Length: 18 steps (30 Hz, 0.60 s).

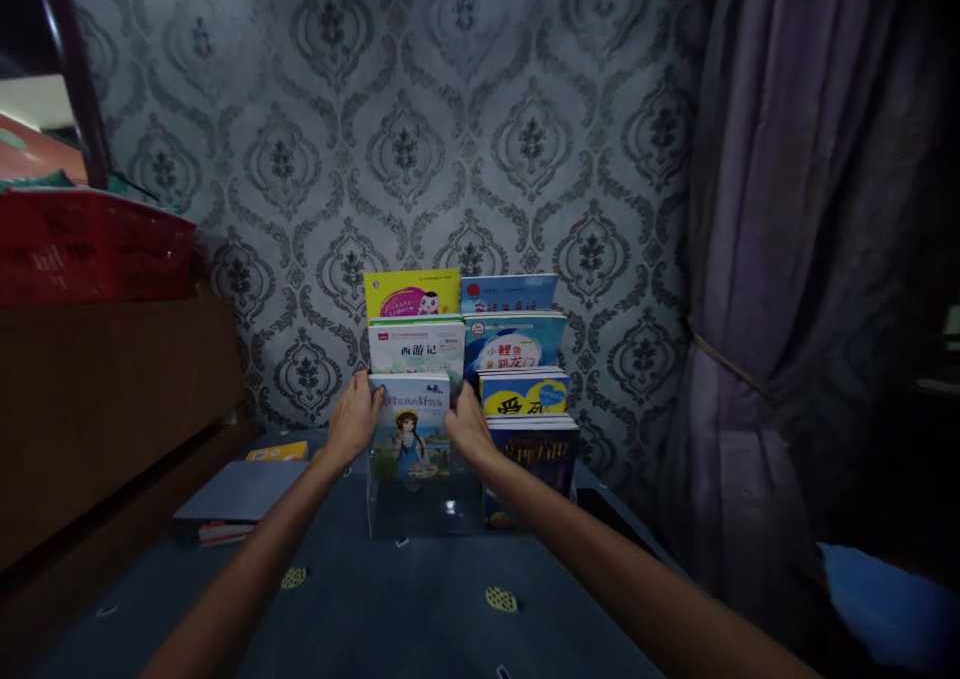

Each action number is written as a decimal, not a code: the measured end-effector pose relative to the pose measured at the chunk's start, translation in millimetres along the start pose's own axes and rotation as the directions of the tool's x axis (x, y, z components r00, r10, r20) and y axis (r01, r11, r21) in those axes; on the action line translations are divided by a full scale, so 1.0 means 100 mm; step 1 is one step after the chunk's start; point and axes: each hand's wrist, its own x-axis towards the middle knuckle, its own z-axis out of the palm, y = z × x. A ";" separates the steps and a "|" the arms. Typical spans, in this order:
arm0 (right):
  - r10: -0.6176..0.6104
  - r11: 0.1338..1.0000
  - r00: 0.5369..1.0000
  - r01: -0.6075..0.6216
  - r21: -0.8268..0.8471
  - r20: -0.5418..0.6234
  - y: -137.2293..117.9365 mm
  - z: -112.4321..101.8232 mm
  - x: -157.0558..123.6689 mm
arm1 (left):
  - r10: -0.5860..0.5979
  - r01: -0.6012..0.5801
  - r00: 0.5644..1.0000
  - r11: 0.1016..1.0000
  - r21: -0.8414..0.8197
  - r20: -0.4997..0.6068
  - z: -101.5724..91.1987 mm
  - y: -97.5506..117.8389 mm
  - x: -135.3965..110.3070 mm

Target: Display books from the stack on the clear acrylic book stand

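A children's book [411, 449] with a girl on its pale blue cover is upright between my two hands, at the front left of a clear tiered book rack [427, 519]. My left hand [355, 417] grips its left edge and my right hand [468, 425] its right edge. Behind it stand a white-covered book [417, 344] and a yellow book [412, 287]. To the right, a second column holds a blue book [510, 289], a fish-story book [516, 344], a blue and yellow book [525, 394] and a dark-covered stack [534, 464]. The book's lower edge lies behind the rack's clear front.
The rack stands on a dark patterned cloth [397, 599] against a wallpapered wall [465, 109]. At left are a flat grey-blue book [240, 489], a yellow book [277, 451] and a red basket [90, 244] on a wooden cabinet [112, 399]. A purple curtain [765, 259] hangs at right.
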 end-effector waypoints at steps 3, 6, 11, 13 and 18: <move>0.087 0.996 0.996 -0.086 0.033 -0.033 -0.02 -0.04 0.04 | 0.022 -0.025 0.999 0.997 -0.072 -0.039 0.03 -0.01 0.03; 0.149 0.987 0.988 -0.145 0.071 -0.045 -0.04 -0.05 0.05 | 0.044 -0.057 0.995 0.987 -0.150 -0.090 0.06 -0.03 0.13; 0.203 0.970 0.978 -0.195 0.144 -0.045 -0.04 -0.05 0.06 | 0.051 -0.095 0.987 0.952 -0.290 -0.156 0.06 -0.11 0.43; 0.209 0.966 0.977 -0.198 0.168 -0.051 -0.03 -0.04 0.06 | 0.057 -0.112 0.984 0.933 -0.342 -0.167 0.05 -0.15 0.53; 0.207 0.961 0.975 -0.187 0.206 -0.079 -0.01 0.00 0.06 | 0.062 -0.124 0.986 0.888 -0.442 -0.152 0.05 -0.22 0.65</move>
